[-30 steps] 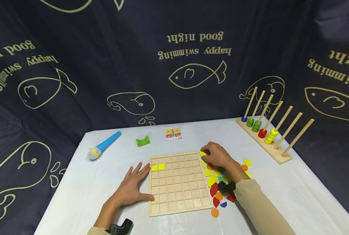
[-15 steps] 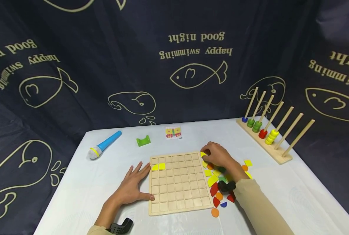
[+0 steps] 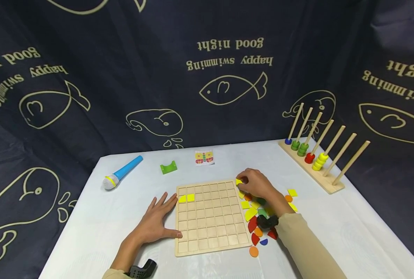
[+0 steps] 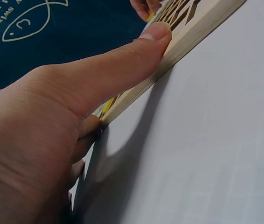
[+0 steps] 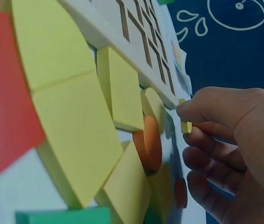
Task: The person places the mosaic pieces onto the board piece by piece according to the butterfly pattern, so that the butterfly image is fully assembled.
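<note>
Head view: at the wooden grid board's (image 3: 212,217) one o'clock corner, the right hand (image 3: 257,183) has its grip, thumb and fingers, pinching a yellow piece (image 3: 239,181). At nine o'clock the left hand (image 3: 155,221) lies with its grip spread, thumb resting on the board's rim. Two yellow tiles (image 3: 191,197) sit side by side in cells toward ten o'clock. Loose coloured shapes (image 3: 251,214) crowd the white counter (image 3: 116,209) at three o'clock; a butterfly picture card (image 3: 204,158) lies at twelve, a blue toy microphone (image 3: 123,172) at ten, a peg stand (image 3: 311,166) at two.
</note>
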Available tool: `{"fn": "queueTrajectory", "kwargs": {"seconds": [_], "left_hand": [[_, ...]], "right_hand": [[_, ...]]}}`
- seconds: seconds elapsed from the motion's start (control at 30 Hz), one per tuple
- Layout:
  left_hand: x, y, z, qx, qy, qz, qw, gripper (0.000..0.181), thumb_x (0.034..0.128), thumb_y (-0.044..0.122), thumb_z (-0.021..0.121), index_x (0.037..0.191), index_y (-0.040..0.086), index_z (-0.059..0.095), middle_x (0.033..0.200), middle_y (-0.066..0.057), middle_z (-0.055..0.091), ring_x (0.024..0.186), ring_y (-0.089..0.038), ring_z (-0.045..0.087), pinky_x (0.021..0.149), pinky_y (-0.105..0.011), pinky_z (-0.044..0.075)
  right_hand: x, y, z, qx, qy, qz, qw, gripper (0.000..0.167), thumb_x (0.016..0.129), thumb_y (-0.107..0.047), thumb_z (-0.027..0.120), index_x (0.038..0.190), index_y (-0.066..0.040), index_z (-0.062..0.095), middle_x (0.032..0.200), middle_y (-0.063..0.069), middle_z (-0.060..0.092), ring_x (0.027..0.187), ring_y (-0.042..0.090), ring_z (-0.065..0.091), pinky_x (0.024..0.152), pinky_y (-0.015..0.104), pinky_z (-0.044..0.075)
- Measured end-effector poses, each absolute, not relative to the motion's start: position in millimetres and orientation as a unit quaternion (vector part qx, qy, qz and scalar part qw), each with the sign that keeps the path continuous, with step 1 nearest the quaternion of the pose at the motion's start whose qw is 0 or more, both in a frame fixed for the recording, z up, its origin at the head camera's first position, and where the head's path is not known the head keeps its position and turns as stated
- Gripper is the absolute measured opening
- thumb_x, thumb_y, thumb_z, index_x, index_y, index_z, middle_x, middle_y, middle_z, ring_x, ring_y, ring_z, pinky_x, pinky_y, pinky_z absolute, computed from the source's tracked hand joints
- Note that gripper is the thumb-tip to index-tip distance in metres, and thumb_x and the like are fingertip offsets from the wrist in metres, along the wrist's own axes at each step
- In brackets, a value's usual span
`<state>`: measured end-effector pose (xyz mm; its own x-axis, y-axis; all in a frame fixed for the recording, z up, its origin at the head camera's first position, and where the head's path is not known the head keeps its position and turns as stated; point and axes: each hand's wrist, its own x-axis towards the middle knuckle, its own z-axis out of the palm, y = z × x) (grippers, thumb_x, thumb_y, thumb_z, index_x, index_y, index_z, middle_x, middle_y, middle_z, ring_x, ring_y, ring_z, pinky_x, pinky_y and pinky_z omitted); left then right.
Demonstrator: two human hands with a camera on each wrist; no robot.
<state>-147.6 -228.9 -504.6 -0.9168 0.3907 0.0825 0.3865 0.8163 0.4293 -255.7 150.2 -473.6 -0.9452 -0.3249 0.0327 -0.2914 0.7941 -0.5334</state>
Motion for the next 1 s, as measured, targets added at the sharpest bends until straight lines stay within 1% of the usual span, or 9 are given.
{"fn": "queueTrajectory", "kwargs": {"seconds": [0.2,0.4,0.57,0.77,1.0], "left_hand": [[-147.4,-229.3,-506.2,0.205,0.952,0.226,0.006,0.124,0.0534,0.081,0.07,0.15,0.013,0.034,0.156,0.004,0.027,0.145,-0.028,0.011,0.114,-0.054,0.002],[-147.3,-233.1,-508.3,0.207,0.953,0.221,-0.008,0.124,0.053,0.081,0.07,0.15,0.012,0.035,0.155,0.003,0.028,0.144,-0.029,0.013,0.114,-0.055,0.003],[-146.1,-233.6,-507.0,0.208,0.952,0.223,-0.009,0.123,0.0539,0.08,0.071,0.15,0.012,0.035,0.155,0.003,0.028,0.144,-0.029,0.013,0.114,-0.054,0.003],[-148.4,-228.7,-505.7,0.208,0.953,0.219,-0.006,0.123,0.0537,0.08,0.07,0.15,0.013,0.035,0.156,0.003,0.028,0.145,-0.028,0.012,0.114,-0.054,0.003],[-148.6,-228.1,-506.7,0.2,0.955,0.219,0.004,0.124,0.0524,0.081,0.071,0.15,0.013,0.035,0.156,0.004,0.027,0.145,-0.027,0.011,0.115,-0.052,0.002]], "right_hand": [[-252.7,141.5,-473.1,-0.191,0.937,-0.291,0.018,0.027,0.079,-0.018,0.075,0.105,-0.01,0.073,0.082,-0.005,0.058,0.074,0.014,0.052,0.068,0.03,0.048],[-250.4,123.7,-472.7,-0.251,0.925,-0.287,0.007,0.026,0.079,-0.016,0.075,0.105,-0.011,0.073,0.082,-0.004,0.059,0.073,0.012,0.051,0.066,0.029,0.046],[-247.4,109.9,-471.1,-0.299,0.913,-0.277,0.02,0.025,0.082,-0.017,0.074,0.105,-0.009,0.072,0.084,-0.003,0.059,0.074,0.011,0.051,0.066,0.028,0.046],[-243.4,98.4,-466.7,-0.31,0.908,-0.281,0.017,0.023,0.082,-0.017,0.076,0.103,-0.009,0.071,0.081,-0.004,0.056,0.071,0.012,0.049,0.065,0.028,0.045],[-237.9,75.7,-465.2,-0.326,0.904,-0.273,0.039,0.022,0.085,-0.02,0.074,0.105,-0.011,0.071,0.084,-0.005,0.057,0.074,0.011,0.05,0.067,0.027,0.046]]}}
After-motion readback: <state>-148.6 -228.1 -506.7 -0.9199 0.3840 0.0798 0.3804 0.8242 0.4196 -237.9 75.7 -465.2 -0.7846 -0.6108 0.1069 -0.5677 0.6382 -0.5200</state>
